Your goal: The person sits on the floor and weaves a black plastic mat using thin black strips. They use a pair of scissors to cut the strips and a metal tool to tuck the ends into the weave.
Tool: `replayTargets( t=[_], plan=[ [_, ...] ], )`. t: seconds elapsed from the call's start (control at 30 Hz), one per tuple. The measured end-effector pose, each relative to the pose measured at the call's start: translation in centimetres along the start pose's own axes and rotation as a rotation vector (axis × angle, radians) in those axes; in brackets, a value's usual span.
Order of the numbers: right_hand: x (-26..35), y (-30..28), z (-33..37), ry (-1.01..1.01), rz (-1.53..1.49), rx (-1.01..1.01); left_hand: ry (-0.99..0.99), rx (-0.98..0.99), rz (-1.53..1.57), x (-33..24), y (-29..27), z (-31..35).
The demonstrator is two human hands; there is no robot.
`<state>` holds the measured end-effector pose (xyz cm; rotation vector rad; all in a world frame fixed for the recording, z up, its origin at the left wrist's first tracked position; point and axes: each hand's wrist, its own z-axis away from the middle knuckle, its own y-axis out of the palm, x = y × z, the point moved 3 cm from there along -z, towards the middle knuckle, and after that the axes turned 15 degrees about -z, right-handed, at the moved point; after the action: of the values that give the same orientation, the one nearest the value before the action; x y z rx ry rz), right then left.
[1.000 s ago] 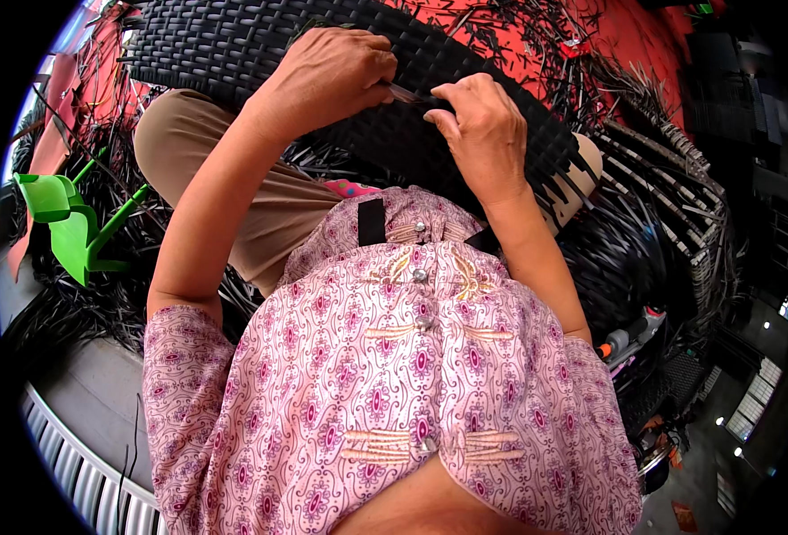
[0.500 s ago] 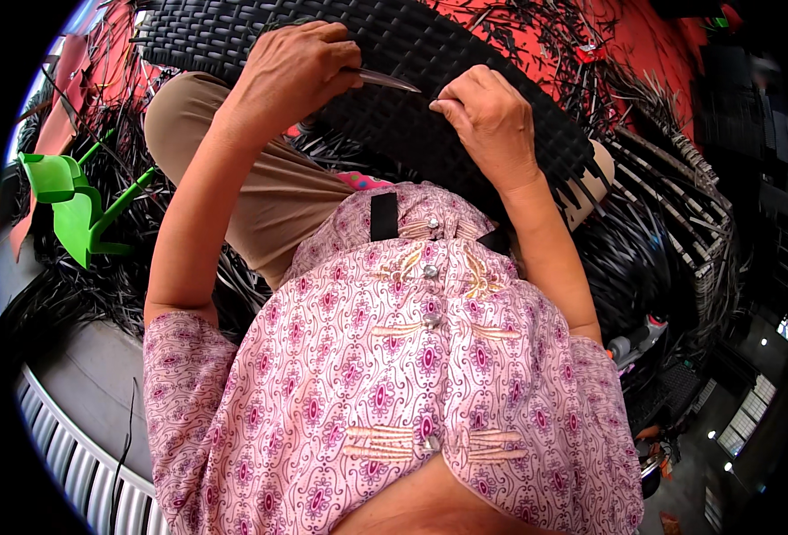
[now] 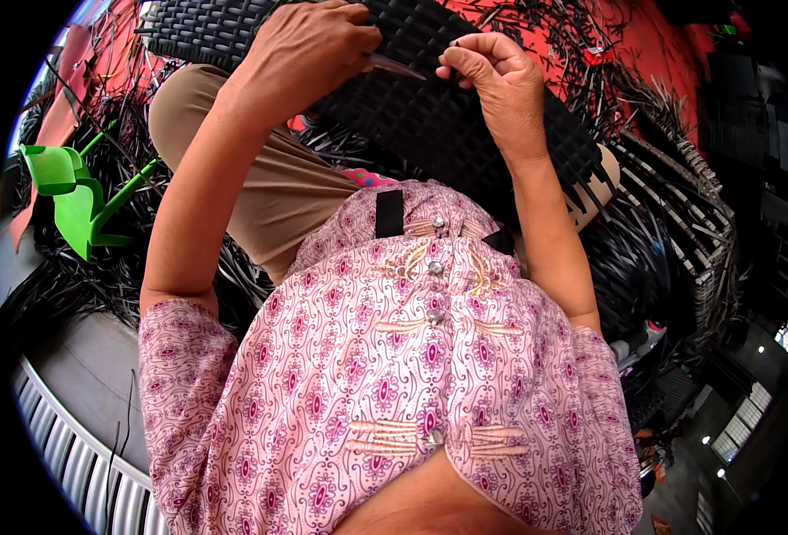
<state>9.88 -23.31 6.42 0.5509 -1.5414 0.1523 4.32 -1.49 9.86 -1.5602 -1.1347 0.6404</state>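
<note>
A panel of woven black plastic strips (image 3: 416, 116) lies slanted across my lap. My left hand (image 3: 309, 53) is closed above it around a knife, whose narrow pointed blade (image 3: 399, 67) sticks out toward my right hand. My right hand (image 3: 501, 80) hovers over the panel just beyond the tip, thumb and forefinger pinched together. A tiny dark bit shows at those fingertips, too small to name. The knife's handle is hidden inside my left hand.
Loose black strips (image 3: 64, 285) pile up at the left, around a green plastic object (image 3: 77, 209). More strips litter the red surface (image 3: 657, 53) at the far right. A strip-wrapped frame (image 3: 679, 192) and a grey-and-red tool (image 3: 639, 343) lie at the right.
Both hands have moved up and away from me. My right hand has turned, its fingers lifting off the panel beside the blade. The blade has shifted slightly up with my left hand.
</note>
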Motion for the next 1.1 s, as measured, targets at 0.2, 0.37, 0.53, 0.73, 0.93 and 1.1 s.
replayTargets(
  t=[0.2,0.37,0.53,0.73,0.93,1.1],
  plan=[
    [-0.7,-0.4,1.0,-0.059,0.238,0.074,0.027,-0.003,-0.082,-0.8,-0.5,-0.7],
    [-0.5,-0.5,1.6,-0.038,0.229,0.008,0.047,-0.002,-0.127,-0.7,0.2,-1.2],
    [-0.8,-1.1,1.9,-0.074,0.157,-0.005,0.152,0.008,-0.055,0.1,-0.8,-2.1],
    [-1.4,-1.7,2.1,0.006,-0.028,-0.112,0.08,0.086,0.31,3.3,2.4,-1.9],
    [-1.0,-2.0,3.3,0.045,-0.165,-0.192,0.041,0.078,0.326,3.4,5.4,-1.6],
    [1.1,-0.9,4.6,-0.116,0.344,-0.214,0.096,-0.009,0.371,2.2,5.2,-2.5]
  ],
)
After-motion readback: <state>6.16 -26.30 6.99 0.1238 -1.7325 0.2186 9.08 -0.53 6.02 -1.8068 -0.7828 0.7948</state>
